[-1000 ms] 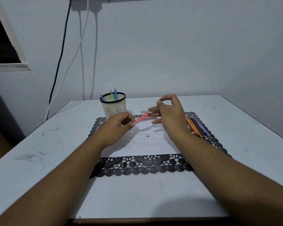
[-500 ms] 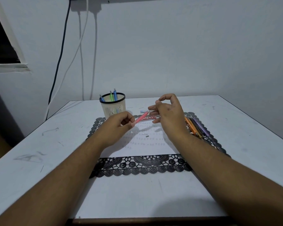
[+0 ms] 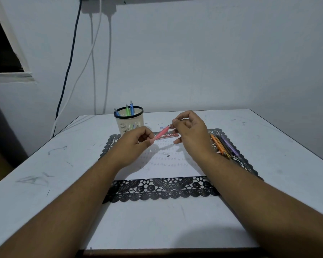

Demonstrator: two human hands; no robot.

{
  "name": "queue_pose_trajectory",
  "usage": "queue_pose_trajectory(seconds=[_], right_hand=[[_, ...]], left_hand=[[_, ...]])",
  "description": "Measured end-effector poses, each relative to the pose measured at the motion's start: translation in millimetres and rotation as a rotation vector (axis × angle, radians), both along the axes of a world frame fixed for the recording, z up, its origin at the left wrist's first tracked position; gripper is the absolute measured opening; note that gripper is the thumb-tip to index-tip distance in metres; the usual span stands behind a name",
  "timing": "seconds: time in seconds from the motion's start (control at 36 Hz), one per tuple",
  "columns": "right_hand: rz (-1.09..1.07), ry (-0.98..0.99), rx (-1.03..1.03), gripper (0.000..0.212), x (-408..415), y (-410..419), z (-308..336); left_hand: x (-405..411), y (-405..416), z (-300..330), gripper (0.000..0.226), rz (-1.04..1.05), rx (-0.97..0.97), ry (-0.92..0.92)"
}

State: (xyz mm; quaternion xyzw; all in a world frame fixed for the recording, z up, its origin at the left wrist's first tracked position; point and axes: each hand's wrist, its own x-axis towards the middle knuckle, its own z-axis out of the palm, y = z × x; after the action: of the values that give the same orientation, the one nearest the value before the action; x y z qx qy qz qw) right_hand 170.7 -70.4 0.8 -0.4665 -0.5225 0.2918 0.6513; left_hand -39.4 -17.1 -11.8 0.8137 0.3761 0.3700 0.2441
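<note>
Head view shows both hands raised over the paper (image 3: 166, 164) with a pink pencil (image 3: 161, 132) slanting between them, at 12 o'clock of the black lace mat (image 3: 162, 189). The left hand (image 3: 134, 144) pinches its lower end; the right hand (image 3: 191, 135) pinches the upper end with curled fingertips. Whether a lead sits between them is too small to tell. A red lead case (image 3: 168, 135) lies just beneath, and small loose parts (image 3: 166, 154) rest on the paper. This looks like refilling or reassembling the pencil; next the right fingers must work precisely while the left steadies the barrel. Against the earlier frames little differs: the pencil's upper end sits slightly higher, closer to the right fingertips.
</note>
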Motion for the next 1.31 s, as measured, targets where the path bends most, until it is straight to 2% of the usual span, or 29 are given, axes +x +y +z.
queue_pose_trajectory(seconds=[0.25, 0.33, 0.47, 0.61, 0.72, 0.86, 0.97, 1.14, 1.19, 1.31], right_hand=[[-0.015, -0.207, -0.04, 0.008, 2.6, 0.3, 0.2], [0.021, -0.281, -0.125, 0.01, 9.6, 3.3, 0.0], [0.082, -0.598, -0.324, 0.012, 19.1, 9.9, -10.6], [0.208, -0.56, -0.435, 0.01, 17.9, 9.6, -18.4], [0.147, -0.783, -0.421, 0.011, 13.0, 10.8, -18.3], [0.148, -0.884, -0.406, 0.008, 12.0, 10.6, -15.3], [0.112, -0.808, -0.37, 0.011, 17.4, 11.9, -12.7], [0.092, -0.419, -0.334, 0.018, 23.3, 12.4, -7.6], [0.086, -0.349, -0.304, 0.021, 23.9, 12.4, -6.6], [0.138, -0.148, -0.255, 0.013, 21.7, 12.7, -4.6]], left_hand=[[-1.0, 3.1, 0.0, 0.011, 0.023, -0.006, 0.011], [-1.3, 3.8, 0.0, 0.012, 0.036, -0.003, 0.008], [-4.3, 7.0, -1.5, 0.012, 0.047, -0.015, 0.029], [-4.9, 9.5, -1.4, 0.009, 0.066, -0.024, 0.063], [-4.8, 7.2, -0.5, 0.01, 0.089, -0.002, 0.09], [-5.7, 6.6, -0.9, 0.009, 0.101, -0.011, 0.118], [-6.3, 6.9, -1.1, 0.011, 0.097, -0.02, 0.147], [-6.4, 8.1, -3.5, 0.014, 0.082, -0.047, 0.186], [-6.1, 8.5, -3.6, 0.015, 0.073, -0.052, 0.184], [-5.5, 9.3, -4.4, 0.015, 0.047, -0.053, 0.187]])
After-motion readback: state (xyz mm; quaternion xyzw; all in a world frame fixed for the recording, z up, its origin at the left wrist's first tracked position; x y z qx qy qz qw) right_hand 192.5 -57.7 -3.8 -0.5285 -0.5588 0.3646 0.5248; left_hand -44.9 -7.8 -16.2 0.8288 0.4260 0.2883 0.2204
